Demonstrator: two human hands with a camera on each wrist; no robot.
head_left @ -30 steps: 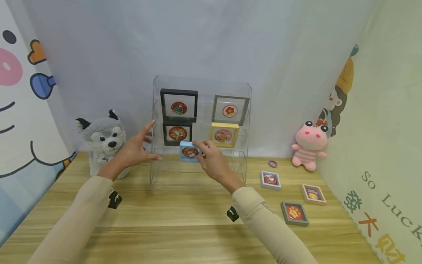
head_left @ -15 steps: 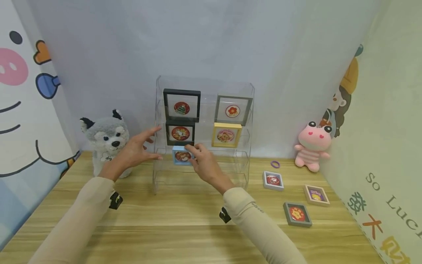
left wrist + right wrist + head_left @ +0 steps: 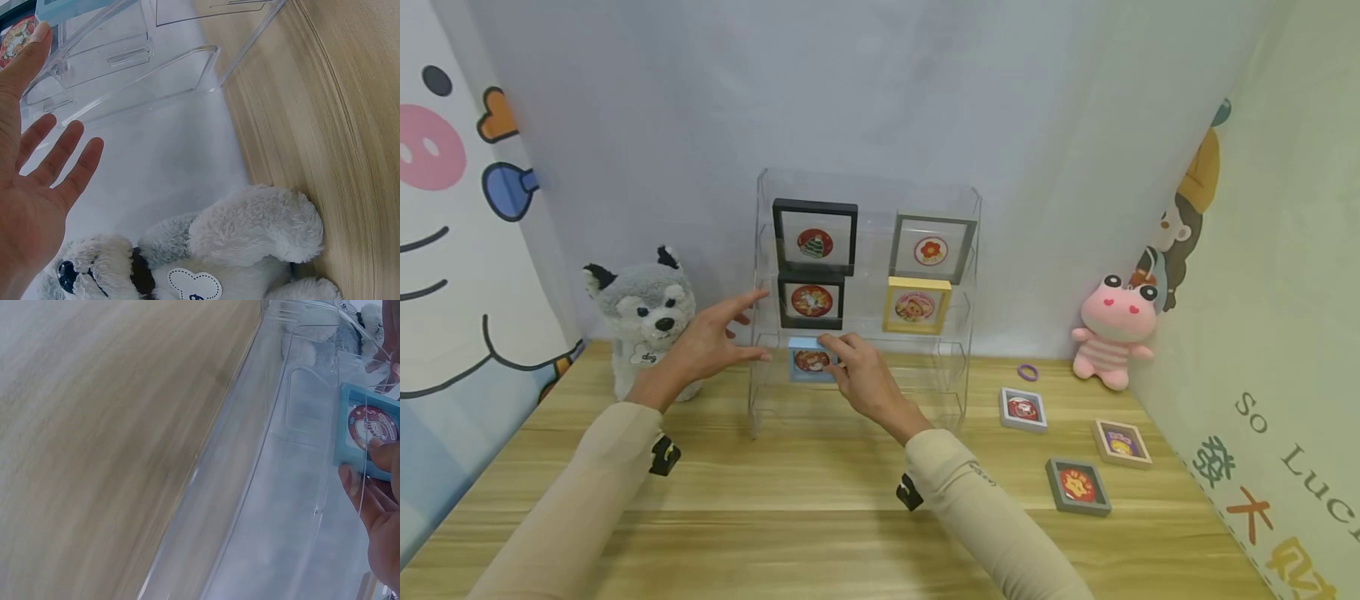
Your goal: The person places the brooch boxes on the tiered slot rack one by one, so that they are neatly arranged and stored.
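Note:
A small light blue picture frame point(image 3: 801, 364) with a round red picture sits low on the left of a clear acrylic display rack point(image 3: 917, 381). My right hand point(image 3: 867, 379) pinches its right side, thumb on the front. In the right wrist view the blue frame point(image 3: 343, 428) shows through the clear plastic. My left hand point(image 3: 706, 343) is spread at the rack's left side, thumb and fingers apart; whether it touches the rack is unclear. Above the blue one stand a small black frame point(image 3: 811, 302), a larger black frame point(image 3: 815, 202), a grey frame point(image 3: 934, 218) and a yellow frame point(image 3: 917, 284).
A husky plush point(image 3: 647, 312) sits left of the rack, close behind my left hand. On the right lie a white frame point(image 3: 1022, 409), a beige frame point(image 3: 1122, 443), a dark grey frame point(image 3: 1078, 486) and a purple ring point(image 3: 1027, 372). A pink plush point(image 3: 1116, 333) leans against the wall.
The right hand has moved the light blue frame left and down, from below the small black frame's right edge to lower on the rack. My left hand has stayed nearly still beside the rack.

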